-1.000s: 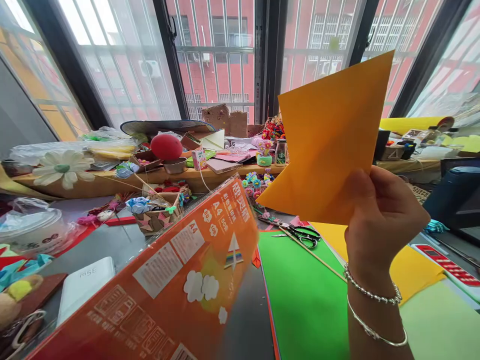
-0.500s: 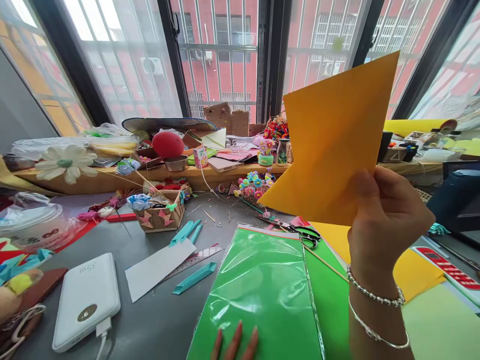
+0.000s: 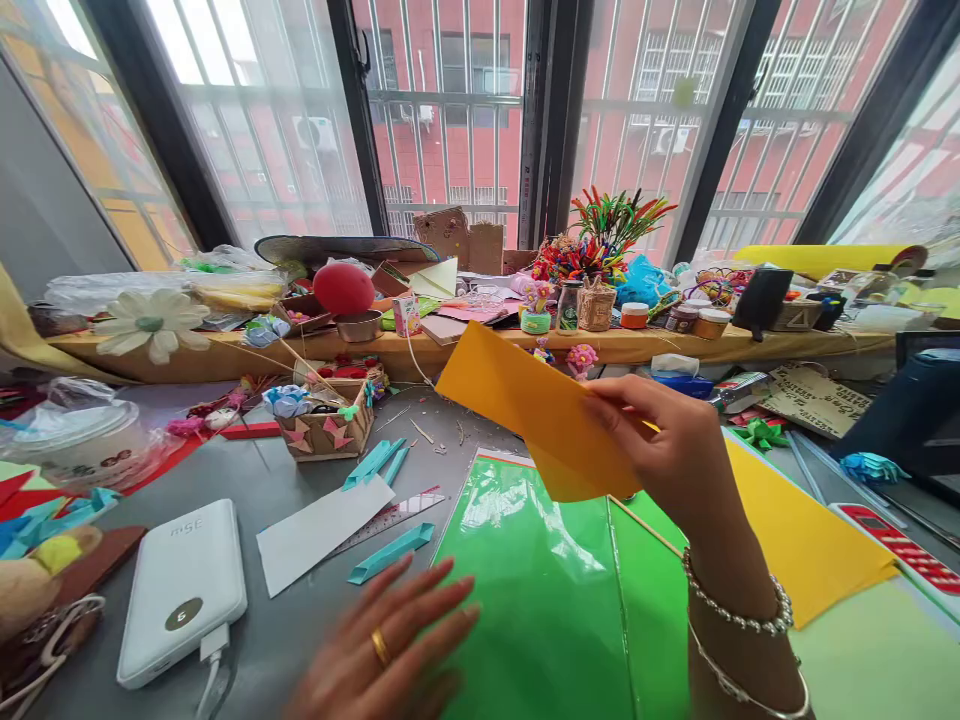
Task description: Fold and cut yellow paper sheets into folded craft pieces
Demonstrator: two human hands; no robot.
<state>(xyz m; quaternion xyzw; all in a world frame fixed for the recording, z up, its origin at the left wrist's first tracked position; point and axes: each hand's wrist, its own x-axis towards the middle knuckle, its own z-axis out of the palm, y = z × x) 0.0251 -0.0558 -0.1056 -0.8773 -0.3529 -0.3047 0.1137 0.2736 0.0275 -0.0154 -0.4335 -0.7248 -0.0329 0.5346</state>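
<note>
My right hand [image 3: 664,440] pinches a folded sheet of orange-yellow paper [image 3: 532,410] by its right side, holding it up above the desk. Below it lies a clear plastic pack of green paper [image 3: 517,600]. My left hand [image 3: 397,640], with a gold ring, is raised over the left edge of that pack, empty, its fingers spread and slightly blurred. A thin wooden stick [image 3: 646,527] rests on green sheets right of the pack. More yellow paper [image 3: 802,530] lies beside my right wrist.
At left sit a white power bank [image 3: 184,590] with a cable, a white paper strip [image 3: 322,535], a ruler [image 3: 386,518] and folded teal paper strips [image 3: 390,553]. A cardboard box [image 3: 326,435] stands behind. Crafts and a red balloon [image 3: 343,289] crowd the window ledge.
My right hand has lowered the orange-yellow paper and swung it left, tilting it. My left hand has come up into view from the pack's lower edge, moving left.
</note>
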